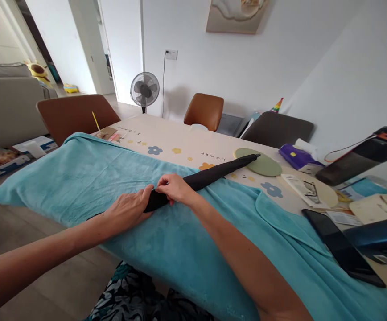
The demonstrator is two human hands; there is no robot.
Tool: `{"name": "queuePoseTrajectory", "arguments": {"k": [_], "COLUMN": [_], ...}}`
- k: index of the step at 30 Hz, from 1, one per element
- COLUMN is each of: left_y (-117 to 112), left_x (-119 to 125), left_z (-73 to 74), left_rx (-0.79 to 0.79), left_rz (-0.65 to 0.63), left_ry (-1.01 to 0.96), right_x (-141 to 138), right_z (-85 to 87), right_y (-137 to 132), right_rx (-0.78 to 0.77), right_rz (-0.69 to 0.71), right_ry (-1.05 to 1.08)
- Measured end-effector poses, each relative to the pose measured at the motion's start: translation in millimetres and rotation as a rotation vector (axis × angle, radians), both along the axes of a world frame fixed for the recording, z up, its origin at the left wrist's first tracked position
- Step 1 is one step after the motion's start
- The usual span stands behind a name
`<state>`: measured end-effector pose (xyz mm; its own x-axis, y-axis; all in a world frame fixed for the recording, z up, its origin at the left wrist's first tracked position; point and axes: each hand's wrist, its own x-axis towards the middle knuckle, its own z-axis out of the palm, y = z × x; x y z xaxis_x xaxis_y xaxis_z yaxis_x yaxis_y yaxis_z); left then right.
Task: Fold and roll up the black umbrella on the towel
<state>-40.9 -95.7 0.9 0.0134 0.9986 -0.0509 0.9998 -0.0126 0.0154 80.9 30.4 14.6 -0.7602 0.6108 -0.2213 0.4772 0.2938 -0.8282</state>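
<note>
A long black folded umbrella [210, 173] lies slantwise across a turquoise blanket [187, 240], its pointed end over a round green mat [269, 162]. My left hand [129, 208] is wrapped over the umbrella's lower part, thumb up and fingers partly hidden. Just right of it, my right hand [175, 187] pinches the umbrella's black cloth between thumb and fingers. Whatever small piece sits in the pinch cannot be made out. The umbrella's near end is mostly covered by my left hand and forearm.
The blanket covers the near part of a flower-printed table [166, 133]. At right are a black tablet [343, 247], a blue bottle [379, 240], glasses [310, 191], a purple tissue pack [297, 157] and a dark tumbler [364, 154]. Chairs [204, 111] and a fan [145, 89] stand beyond.
</note>
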Motion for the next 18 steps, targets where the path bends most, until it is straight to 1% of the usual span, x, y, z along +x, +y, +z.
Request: {"name": "queuePoseTrajectory", "arguments": {"k": [2,4,7,10,14,16,18], "left_y": [1,2,3,1,-1,0,1], "left_x": [0,-1,-1,0,-1,-4,-7], "left_z": [1.1,2.0,2.0,-0.7,-8.2,-11.9,-13.6], "left_rx": [-0.034,-0.055,-0.036,-0.015,-0.020,-0.016,-0.005], "left_rz": [0.006,0.005,0.004,-0.004,-0.016,-0.018,-0.010], "left_ry": [0.003,0.011,0.024,0.050,0.109,0.120,0.077], "right_x": [-3,-6,-10,-9,-2,4,13], "right_z": [3.5,6.6,10.1,10.9,5.7,1.3,-2.1], "right_y": [3,4,4,1,-5,-9,-14], "right_rx": [-0.017,0.006,0.063,0.149,0.211,0.207,0.187], "right_rz": [-0.001,0.006,0.010,0.030,0.010,-0.046,-0.095], "right_ry": [-0.044,-0.098,-0.153,-0.160,-0.071,0.014,0.118]}}
